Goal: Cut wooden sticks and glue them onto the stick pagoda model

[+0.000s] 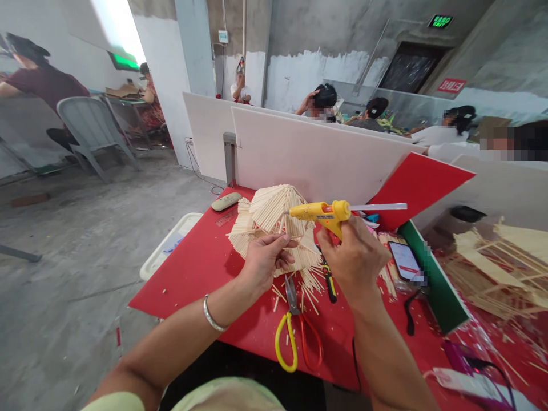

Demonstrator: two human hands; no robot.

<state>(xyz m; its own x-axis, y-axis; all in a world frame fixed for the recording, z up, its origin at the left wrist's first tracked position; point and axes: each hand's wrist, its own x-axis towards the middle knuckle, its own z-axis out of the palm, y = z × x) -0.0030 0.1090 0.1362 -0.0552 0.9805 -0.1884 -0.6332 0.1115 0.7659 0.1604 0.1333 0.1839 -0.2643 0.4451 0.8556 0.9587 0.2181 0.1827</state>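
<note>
My right hand grips a yellow hot glue gun, with a clear glue stick poking out of its back. Its nozzle points left at a small model house roof built from pale wooden sticks. My left hand is at the front of the model, thumb and forefinger pinched together; what is between them is too small to make out. Below the hands lie scissors with one yellow and one red handle. Pliers and loose cut sticks lie beside the model.
The red table carries a glasses case, a phone and a green board. Another stick frame is at right. White partitions stand behind, with several people beyond. A white tray is at left.
</note>
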